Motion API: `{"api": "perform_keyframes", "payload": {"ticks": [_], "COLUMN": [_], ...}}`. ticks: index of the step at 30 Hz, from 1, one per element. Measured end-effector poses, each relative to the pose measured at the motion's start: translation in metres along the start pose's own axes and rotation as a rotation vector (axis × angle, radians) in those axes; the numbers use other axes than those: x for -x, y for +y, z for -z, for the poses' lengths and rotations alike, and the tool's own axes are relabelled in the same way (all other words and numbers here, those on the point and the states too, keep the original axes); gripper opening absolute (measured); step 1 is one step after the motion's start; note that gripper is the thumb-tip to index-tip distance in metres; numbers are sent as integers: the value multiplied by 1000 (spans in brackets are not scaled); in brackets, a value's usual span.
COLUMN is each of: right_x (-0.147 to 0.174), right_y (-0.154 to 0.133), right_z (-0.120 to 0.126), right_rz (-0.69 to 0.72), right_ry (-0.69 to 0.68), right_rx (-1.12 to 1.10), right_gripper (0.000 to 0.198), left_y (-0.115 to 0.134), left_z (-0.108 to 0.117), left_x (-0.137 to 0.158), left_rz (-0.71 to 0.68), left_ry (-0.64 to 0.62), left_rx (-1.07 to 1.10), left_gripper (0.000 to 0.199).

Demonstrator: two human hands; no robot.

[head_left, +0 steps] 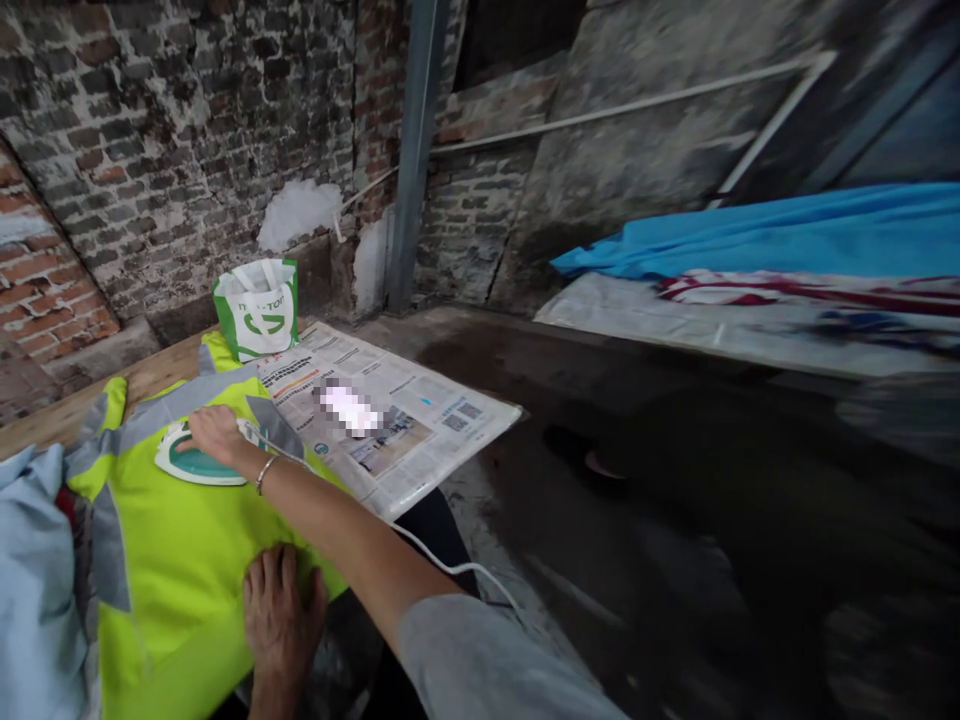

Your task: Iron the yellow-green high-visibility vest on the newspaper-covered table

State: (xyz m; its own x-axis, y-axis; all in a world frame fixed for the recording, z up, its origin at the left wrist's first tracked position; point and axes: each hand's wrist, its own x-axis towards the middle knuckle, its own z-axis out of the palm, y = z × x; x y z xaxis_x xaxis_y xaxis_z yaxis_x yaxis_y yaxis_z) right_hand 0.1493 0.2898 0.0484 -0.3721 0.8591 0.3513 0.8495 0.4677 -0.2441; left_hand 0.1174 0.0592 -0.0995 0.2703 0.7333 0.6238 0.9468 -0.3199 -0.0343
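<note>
A fluorescent yellow garment with grey reflective strips (176,545) lies spread over the table. My right hand (216,436) is closed around the handle of a white and teal clothes iron (196,470), whose sole rests on the garment's upper part. From the iron a white cord (480,570) runs under my right forearm and off the table's near side. Close to the garment's near edge, my left hand (282,610) lies on the fabric with its fingers stretched forward, holding nothing.
Newspaper (405,395) covers the table beyond the garment, with a blurred-out bright object (349,408) on it. A green and white bag (259,315) stands at the back. Light blue cloth (34,580) lies at left. On the right, another surface (600,305) bears blue fabric (757,230).
</note>
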Motion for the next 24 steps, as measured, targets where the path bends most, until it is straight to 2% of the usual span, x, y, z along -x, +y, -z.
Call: {"api": "perform_keyframes", "payload": {"ticks": [3,6,13,16,19,24], "right_x": [-17,-13,61,74,60,11], "right_y": [1,4,9,9,9,4], "right_z": [-2,3,27,31,25,3], "right_rz": [-9,23,179,176,136,37], "right_ry": [-1,-69,-169,-158,-108,-51], "right_rx": [6,15,54,72,58,17], "right_gripper": [47,56,67,65,62,53], "left_y": [-2,-5,-3,-3,-5,-7], "left_z": [3,4,0,1,1,2], "left_x": [-2,-3,1,1,0,-2], "left_rz": [-28,-70,-12,-21,-33,-72], "left_ry": [10,17,-25,-41,-54,-11], "left_rx": [6,-9,-2,-6,-19,-37], "left_gripper": [19,22,23,23,22,22]}}
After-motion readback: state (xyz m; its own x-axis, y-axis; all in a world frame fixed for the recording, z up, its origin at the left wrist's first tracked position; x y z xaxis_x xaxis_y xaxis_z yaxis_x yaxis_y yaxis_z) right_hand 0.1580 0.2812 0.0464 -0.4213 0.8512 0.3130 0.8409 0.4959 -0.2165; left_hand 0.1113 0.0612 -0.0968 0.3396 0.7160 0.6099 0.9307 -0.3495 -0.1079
